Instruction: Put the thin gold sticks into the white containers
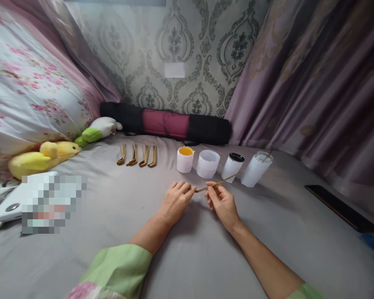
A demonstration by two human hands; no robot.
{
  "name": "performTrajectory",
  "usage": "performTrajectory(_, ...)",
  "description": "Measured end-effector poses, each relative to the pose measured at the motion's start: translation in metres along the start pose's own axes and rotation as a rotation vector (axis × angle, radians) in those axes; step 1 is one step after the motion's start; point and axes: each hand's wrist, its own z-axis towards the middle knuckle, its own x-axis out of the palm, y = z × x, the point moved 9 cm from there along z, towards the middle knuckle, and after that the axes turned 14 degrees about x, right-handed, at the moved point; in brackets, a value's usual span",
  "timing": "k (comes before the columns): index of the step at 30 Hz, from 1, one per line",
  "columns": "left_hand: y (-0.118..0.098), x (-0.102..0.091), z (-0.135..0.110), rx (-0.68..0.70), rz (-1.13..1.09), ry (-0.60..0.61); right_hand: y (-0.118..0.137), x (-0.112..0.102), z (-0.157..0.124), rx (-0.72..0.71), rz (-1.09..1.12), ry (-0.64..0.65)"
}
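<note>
Both my hands hold one thin gold straw (222, 181) just above the grey sheet. My left hand (176, 200) is closed in a pinch on its near end. My right hand (222, 203) pinches it a little further along, and the rest of the straw slants up to the right toward the cups. Behind my hands stands a row of white cups: one with a yellow inside (185, 159), a wider translucent one (207, 164), one with a black inside (232, 167), and a tall one (256, 169) with another straw in it.
Several bent gold straws (137, 155) lie in a row at the back left. A black and red roll bag (165, 122) lies along the wall. Plush toys (43, 157) sit at the left, a dark phone (341, 207) at the right, curtains on both sides.
</note>
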Motion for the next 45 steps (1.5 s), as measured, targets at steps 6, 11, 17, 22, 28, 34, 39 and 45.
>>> performTrajectory(6, 0.002, 0.003, 0.000, -0.018, -0.019, 0.025, -0.003, 0.000, 0.002, 0.019, 0.056, 0.018)
performTrajectory(11, 0.003, 0.003, 0.000, -0.054, -0.087, 0.008, -0.003, 0.000, 0.002, 0.036, 0.075, 0.021)
performTrajectory(17, 0.011, 0.006, -0.002, -0.149, -0.257, -0.095, -0.005, 0.000, 0.003, 0.044, 0.071, 0.027)
performTrajectory(22, 0.020, 0.012, -0.006, -0.242, -0.462, -0.210, -0.006, 0.000, 0.003, 0.053, 0.054, 0.023)
performTrajectory(28, 0.028, 0.021, -0.010, -0.369, -0.668, -0.229, -0.009, -0.002, 0.005, 0.065, 0.047, 0.016)
performTrajectory(34, 0.031, 0.036, -0.015, -0.498, -0.893, -0.244, -0.012, -0.006, 0.006, 0.074, 0.070, -0.013)
performTrajectory(39, 0.030, 0.048, -0.016, -0.605, -1.088, -0.247, -0.014, -0.011, 0.007, 0.074, 0.097, -0.050)
performTrajectory(45, 0.023, 0.046, -0.013, -0.714, -1.333, -0.211, -0.014, -0.017, 0.007, 0.073, 0.127, -0.092)
